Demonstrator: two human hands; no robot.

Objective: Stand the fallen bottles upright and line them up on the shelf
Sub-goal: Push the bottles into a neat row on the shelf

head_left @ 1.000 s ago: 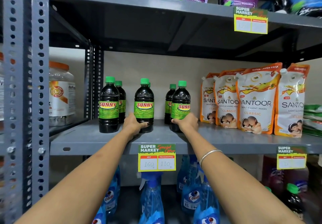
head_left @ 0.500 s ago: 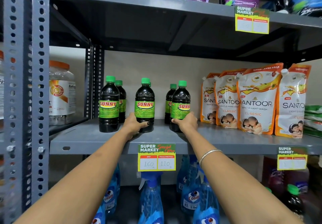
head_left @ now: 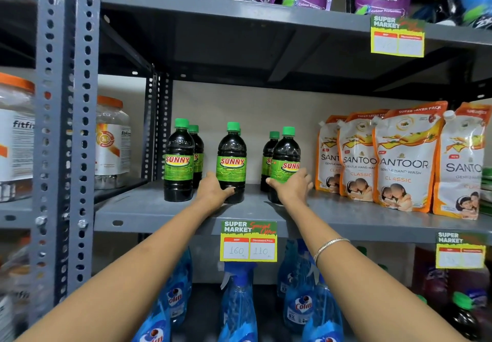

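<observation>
Little has shifted since the earlier frames: both hands stay at the bases of the same two bottles, though the right hand (head_left: 292, 188) now shows its fingers spreading looser around the right front bottle (head_left: 285, 163) instead of wrapping it snugly. The left hand (head_left: 214, 191) is closed around the lower part of the middle front bottle (head_left: 231, 163), thumb across its front. Whether the right hand is truly gripping or only resting against the plastic I cannot tell; the fingers look splayed and slightly blurred.

All the dark, green-capped bottles stand upright on the grey shelf (head_left: 149, 208) at centre frame. A left front bottle (head_left: 179, 160) stands untouched, and more green caps peek out behind the front three. No bottle lies on its side in view, so I judge the task near its end, with only spacing and label alignment left.

The risks come from the low hold. Pushing a tall bottle at its base can tip it backward into the one behind, knocking that over. Sliding the right front bottle further right could bump the hand-wash pouches (head_left: 378, 160) leaning just beside it and set them slumping. A loose right hand could also let that bottle rock as it is released.
</observation>
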